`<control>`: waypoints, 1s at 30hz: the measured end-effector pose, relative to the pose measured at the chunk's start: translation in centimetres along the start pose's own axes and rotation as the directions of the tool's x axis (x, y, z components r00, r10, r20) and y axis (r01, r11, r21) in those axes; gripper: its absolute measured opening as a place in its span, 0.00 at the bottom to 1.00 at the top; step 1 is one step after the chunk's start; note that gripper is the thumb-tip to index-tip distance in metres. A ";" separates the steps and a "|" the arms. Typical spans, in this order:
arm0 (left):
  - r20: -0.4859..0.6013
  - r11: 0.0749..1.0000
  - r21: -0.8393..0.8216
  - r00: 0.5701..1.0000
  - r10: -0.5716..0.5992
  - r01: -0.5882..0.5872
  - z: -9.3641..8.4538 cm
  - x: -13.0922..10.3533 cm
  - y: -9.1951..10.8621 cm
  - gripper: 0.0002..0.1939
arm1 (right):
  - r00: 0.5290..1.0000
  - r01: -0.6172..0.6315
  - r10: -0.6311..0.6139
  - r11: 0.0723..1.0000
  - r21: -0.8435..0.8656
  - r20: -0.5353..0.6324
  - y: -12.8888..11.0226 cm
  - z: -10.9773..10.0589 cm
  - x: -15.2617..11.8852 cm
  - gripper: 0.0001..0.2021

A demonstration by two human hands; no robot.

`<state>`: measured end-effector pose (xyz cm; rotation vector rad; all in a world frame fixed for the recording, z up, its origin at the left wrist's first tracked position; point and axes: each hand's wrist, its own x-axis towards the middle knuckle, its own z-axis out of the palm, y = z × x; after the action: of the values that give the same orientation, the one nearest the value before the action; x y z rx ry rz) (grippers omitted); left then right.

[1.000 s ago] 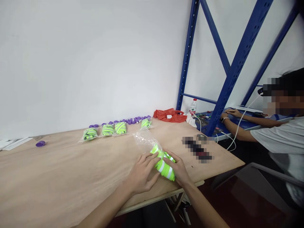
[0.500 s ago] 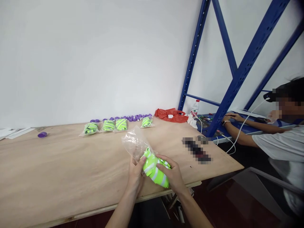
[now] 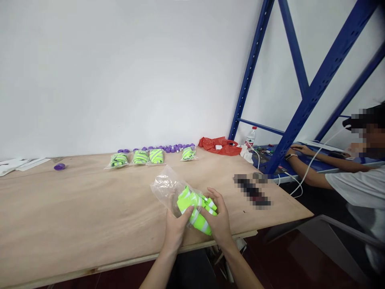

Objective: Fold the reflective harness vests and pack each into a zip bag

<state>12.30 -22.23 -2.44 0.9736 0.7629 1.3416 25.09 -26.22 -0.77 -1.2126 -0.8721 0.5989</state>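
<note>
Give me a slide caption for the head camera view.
Both hands hold a folded green band partly inside a clear bag.

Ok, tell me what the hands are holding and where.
Both hold a folded neon-green reflective band: left hand at the clear bag mouth, right hand on its protruding end.

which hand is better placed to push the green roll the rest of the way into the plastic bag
Probably the right hand: it wraps the exposed end of the green reflective roll, while the left hand grips the clear plastic bag at its mouth.
</note>
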 end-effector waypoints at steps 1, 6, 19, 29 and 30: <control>0.002 1.000 -0.012 1.000 0.001 -0.001 0.1 0.0 -0.1 0.46 | 1.000 0.002 -0.002 1.000 0.001 -0.008 0.1 0.1 0.0 0.31; 0.100 0.977 -0.163 0.988 -0.120 0.135 0.7 -0.3 -0.5 0.37 | 0.999 -0.024 0.024 0.999 0.039 -0.021 0.6 0.5 -0.3 0.34; 0.122 0.970 -0.190 0.984 -0.129 0.151 -0.3 0.3 0.0 0.30 | 0.993 -0.118 0.114 0.989 0.093 0.043 -0.7 2.0 -0.9 0.29; 0.075 0.978 -0.131 0.986 -0.152 0.161 0.6 -2.5 -1.7 0.32 | 0.995 -0.032 0.046 0.988 0.152 -0.090 1.3 2.9 -1.2 0.24; 0.055 0.980 -0.133 0.988 -0.145 0.151 0.6 -2.2 -1.5 0.32 | 0.996 -0.053 0.066 0.980 0.192 -0.063 1.5 2.9 -1.7 0.25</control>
<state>13.26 -24.47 -3.67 0.8200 0.6866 1.2218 21.82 -25.55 -2.36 -1.0822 -0.7062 0.6695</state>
